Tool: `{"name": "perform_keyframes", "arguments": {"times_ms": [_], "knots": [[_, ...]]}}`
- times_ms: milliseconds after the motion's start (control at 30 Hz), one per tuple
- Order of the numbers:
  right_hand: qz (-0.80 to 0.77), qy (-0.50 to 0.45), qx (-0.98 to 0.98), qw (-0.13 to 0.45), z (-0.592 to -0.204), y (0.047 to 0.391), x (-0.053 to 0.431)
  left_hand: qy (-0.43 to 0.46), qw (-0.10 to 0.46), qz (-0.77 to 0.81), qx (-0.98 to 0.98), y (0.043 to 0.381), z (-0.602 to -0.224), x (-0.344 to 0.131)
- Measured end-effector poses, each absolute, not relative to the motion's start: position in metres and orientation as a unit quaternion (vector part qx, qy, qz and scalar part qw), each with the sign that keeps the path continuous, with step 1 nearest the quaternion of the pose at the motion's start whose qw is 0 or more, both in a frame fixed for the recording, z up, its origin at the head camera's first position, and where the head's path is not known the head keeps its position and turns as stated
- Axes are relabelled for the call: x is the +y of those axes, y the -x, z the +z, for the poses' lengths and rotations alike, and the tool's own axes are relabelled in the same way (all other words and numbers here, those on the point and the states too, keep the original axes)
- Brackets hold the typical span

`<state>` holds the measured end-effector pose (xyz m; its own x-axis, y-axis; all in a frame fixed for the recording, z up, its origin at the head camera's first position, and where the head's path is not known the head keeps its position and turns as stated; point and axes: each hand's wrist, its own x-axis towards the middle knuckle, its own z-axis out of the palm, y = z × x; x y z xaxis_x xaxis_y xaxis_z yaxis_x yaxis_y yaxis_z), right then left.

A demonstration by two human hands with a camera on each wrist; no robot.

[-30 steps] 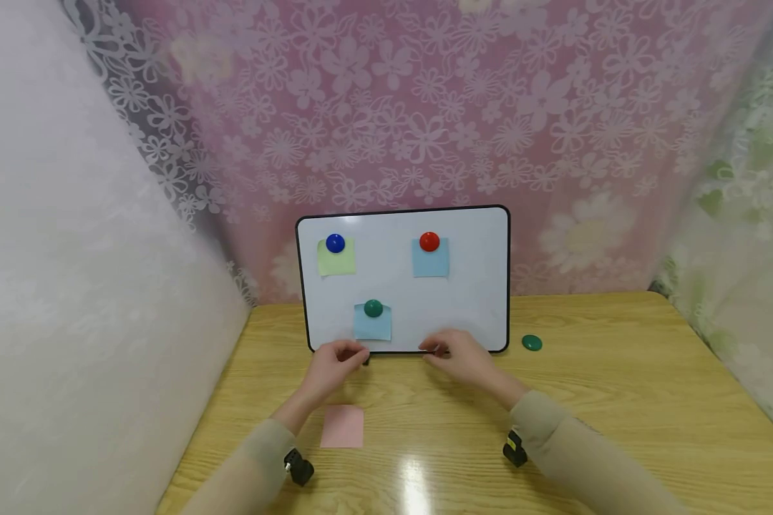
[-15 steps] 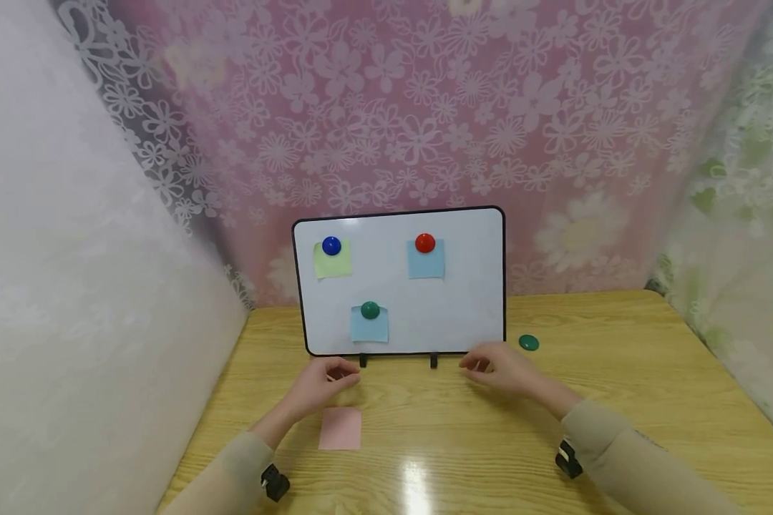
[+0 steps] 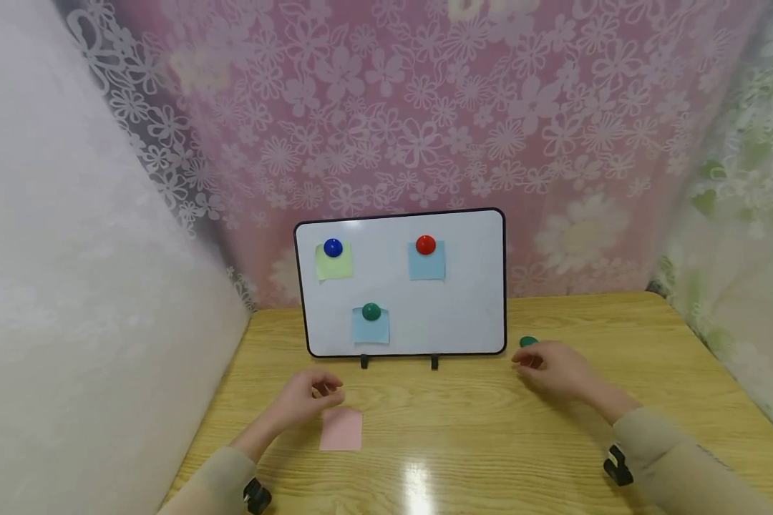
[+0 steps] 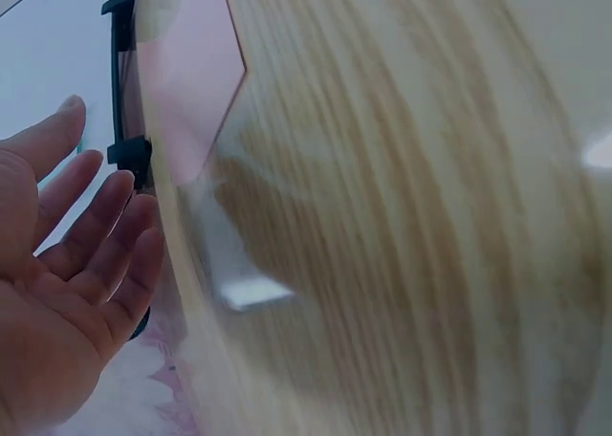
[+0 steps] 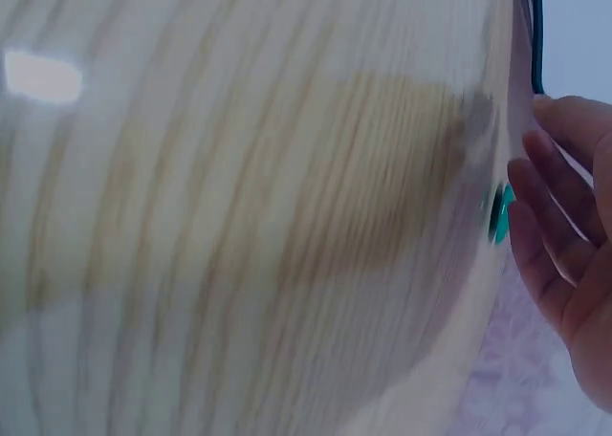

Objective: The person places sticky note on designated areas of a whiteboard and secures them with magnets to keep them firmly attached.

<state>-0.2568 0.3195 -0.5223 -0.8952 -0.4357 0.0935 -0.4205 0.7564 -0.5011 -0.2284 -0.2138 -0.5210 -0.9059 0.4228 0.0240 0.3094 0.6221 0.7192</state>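
Note:
My right hand [image 3: 557, 368] hovers over the table right of the whiteboard, fingers loosely bent and holding nothing. Just beyond its fingers lies a green round magnet [image 3: 529, 341], partly covered by the hand in the head view; the right wrist view shows the magnet [image 5: 501, 214] close to the fingertips. My left hand [image 3: 303, 397] is above the table beside a pink sticky note [image 3: 341, 430], its fingers relaxed with nothing in them. In the left wrist view the pink note [image 4: 191, 82] lies flat beyond the left hand [image 4: 67, 264].
A black-rimmed whiteboard [image 3: 464, 300] stands on small black feet [image 3: 434, 363] against the flowered curtain. On it, a blue magnet [image 3: 333, 247] holds a green note [image 3: 333, 269], a red magnet [image 3: 426, 244] a blue note [image 3: 427, 267], and a green magnet [image 3: 371, 312] another blue note [image 3: 370, 332].
My right hand has moved right from the whiteboard's lower edge to the loose green magnet. My left hand has drawn back from the board toward the pink sticky note.

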Motion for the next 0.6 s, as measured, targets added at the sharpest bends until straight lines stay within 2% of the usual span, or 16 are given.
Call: {"name": "perform_keyframes", "arguments": {"times_ms": [267,600], "knots": [[-0.274,0.13,0.953,-0.011,-0.524,0.263,0.346,-0.208,0.082,0.344,0.912,0.222,-0.525,-0.223],[-0.286,0.115,0.951,0.005,-0.529,0.273,0.36,-0.197,0.092,0.323,0.921,0.216,-0.526,-0.231]]}}
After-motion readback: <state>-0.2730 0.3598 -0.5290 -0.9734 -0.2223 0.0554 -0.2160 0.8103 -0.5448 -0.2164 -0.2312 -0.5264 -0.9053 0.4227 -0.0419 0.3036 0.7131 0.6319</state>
